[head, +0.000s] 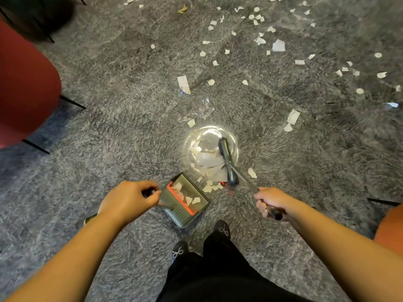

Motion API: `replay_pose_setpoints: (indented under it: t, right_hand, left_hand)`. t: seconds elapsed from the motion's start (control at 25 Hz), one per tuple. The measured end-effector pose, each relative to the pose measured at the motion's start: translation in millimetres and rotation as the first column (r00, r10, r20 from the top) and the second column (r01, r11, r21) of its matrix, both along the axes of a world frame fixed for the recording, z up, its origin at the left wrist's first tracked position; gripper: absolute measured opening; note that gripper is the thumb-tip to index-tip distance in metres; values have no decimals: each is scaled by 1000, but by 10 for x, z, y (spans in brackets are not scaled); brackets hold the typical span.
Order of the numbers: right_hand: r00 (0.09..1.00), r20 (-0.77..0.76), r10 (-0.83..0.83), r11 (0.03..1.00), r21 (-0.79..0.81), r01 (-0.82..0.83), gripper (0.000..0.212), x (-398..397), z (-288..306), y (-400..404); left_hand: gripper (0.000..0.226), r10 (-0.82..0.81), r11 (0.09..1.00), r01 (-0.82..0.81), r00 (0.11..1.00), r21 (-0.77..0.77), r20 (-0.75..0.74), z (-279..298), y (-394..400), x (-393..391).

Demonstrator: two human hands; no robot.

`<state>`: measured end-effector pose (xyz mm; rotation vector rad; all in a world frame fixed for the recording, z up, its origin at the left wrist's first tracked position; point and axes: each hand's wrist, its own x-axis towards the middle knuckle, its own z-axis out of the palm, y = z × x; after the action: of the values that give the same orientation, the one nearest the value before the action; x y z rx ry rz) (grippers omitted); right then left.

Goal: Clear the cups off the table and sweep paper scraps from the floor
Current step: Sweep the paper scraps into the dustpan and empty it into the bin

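**On a grey floor: dustpan and broom at a heap of paper scraps**

Underfoot lies a mottled grey floor (pixel 113 88), seen from above by a person standing and looking down. Their left hand (pixel 128 198) grasps the handle of a grey-green dustpan (pixel 185 201), fingers curled round it. The dustpan has an orange comb strip across it, and a few white scraps already lie inside. Their right hand (pixel 270 201) clenches the dark grip of a long-handled broom (pixel 227 162), whose shaft runs up and left to a dark head resting on the floor.

Just beside the dustpan's mouth, between it and the broom head, sits a heap of paper scraps (pixel 209 164), white and torn. A bright glare on the floor rings this heap. A small red scrap (pixel 226 187) lies at its near edge, and a crumpled bit of clear plastic (pixel 199 110) lies just beyond it.

Many more loose paper pieces (pixel 279 45) are strewn well apart across the upper right floor. A red chair (pixel 24 88) with thin black legs stands at the left edge. An orange seat (pixel 390 227) shows at the right edge. Black shoes (pixel 222 228) and dark trousers appear at the bottom centre.
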<state>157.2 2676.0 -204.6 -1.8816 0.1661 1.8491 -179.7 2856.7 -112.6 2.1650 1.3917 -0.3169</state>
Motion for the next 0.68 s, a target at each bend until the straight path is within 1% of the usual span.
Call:
replay_pose_setpoints:
  t: [0.08,0.16,0.24,0.28,0.4,0.48,0.68]
  right_hand:
    - [997,-47,57,998,-5,-58,48,-200,-41,14]
    - [988,-121,94,995,-18,-97,47,-432,-59,12]
    - [974,-209,85,996,-23,-92,49,-668,-39,6]
    - [969,-235,82,996,-22,-90,54,-782,-17,6]
    - [965,-238,107,994,-2,-110,48,-1037,77,29]
    - [967,-244,71,997,-4,-75,46,-1115,163,50]
    - [982,-185,23,1000,13,-21,50,-1268,447,61]
  left_hand:
    - [12,1,1000,-1,1000,-10,0,-11,25,-14]
    - [10,-4,1000,4,1000,-13,3,-22,25,-43]
    - [11,-21,1000,21,1000,1,5,-32,12,-82]
    - [13,-28,1000,28,1000,10,5,-40,9,-109]
    - [9,-37,999,37,999,4,12,-66,6,-219]
    - [5,-38,999,38,999,-2,15,-83,6,-299]
    - [12,-36,999,36,999,-11,24,-127,-17,-524]
